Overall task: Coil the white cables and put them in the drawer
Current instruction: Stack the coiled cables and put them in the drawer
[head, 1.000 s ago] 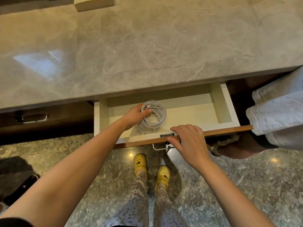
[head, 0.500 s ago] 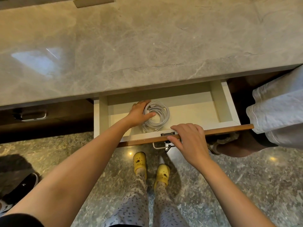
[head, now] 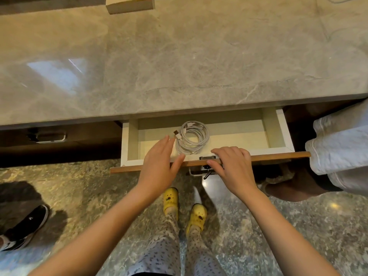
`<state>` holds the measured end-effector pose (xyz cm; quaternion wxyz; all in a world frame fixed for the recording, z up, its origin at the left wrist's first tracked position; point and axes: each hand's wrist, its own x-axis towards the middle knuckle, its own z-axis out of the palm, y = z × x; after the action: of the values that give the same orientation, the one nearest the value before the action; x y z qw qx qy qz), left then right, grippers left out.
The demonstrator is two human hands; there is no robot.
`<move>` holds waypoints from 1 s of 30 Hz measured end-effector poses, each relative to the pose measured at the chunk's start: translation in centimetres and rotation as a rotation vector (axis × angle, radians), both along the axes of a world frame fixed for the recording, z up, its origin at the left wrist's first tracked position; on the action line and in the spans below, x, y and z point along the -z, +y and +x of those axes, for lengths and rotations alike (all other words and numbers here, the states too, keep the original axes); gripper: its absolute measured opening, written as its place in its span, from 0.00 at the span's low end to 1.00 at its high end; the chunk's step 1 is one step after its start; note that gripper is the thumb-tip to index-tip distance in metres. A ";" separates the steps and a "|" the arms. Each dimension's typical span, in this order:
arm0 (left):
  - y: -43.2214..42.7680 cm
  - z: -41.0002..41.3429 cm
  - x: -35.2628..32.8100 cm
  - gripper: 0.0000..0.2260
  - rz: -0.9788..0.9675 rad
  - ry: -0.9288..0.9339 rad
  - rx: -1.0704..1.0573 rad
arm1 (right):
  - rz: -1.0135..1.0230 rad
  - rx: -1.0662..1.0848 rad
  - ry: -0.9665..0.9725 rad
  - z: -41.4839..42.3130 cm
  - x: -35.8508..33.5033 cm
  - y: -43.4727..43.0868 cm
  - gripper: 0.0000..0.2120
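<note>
A coiled white cable (head: 192, 138) lies on the floor of the open cream drawer (head: 276, 128), left of its middle, with a plug end sticking out at its upper left. My left hand (head: 159, 166) hovers above the drawer's front edge, fingers straight and spread, just left of the coil and holding nothing. My right hand (head: 232, 166) grips the wooden drawer front (head: 278, 156) beside the metal handle (head: 207, 170), fingers curled over its top edge.
A grey marble countertop (head: 179, 56) overhangs the drawer; a wooden block (head: 129, 5) sits at its far edge. Another person's leg in light trousers (head: 338, 152) stands right of the drawer. A black shoe (head: 25, 226) is on the floor at left. My yellow clogs (head: 183, 208) are below.
My left hand let go of the coiled cable and drew back out of the drawer toward me. The coil now lies free inside. My right hand stays on the drawer front.
</note>
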<state>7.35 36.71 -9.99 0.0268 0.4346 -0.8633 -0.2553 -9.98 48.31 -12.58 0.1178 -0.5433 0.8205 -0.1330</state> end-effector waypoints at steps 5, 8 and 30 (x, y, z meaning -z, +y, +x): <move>1.2 1.1 3.2 0.16 -0.165 0.210 0.053 | -0.048 -0.006 -0.030 -0.9 0.3 -1.6 0.23; 0.3 0.3 3.8 0.14 -0.199 0.258 0.001 | -0.325 0.152 -0.336 -1.1 -0.9 -1.5 0.10; -7.3 -3.2 0.0 0.14 1.473 1.206 -1.265 | -0.797 1.192 -1.905 -2.4 -1.0 -7.4 0.18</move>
<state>4.19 29.44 -9.99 0.2993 0.5082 0.0233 -0.8072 -12.42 40.87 -11.60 0.4222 0.2426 0.4270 -0.7620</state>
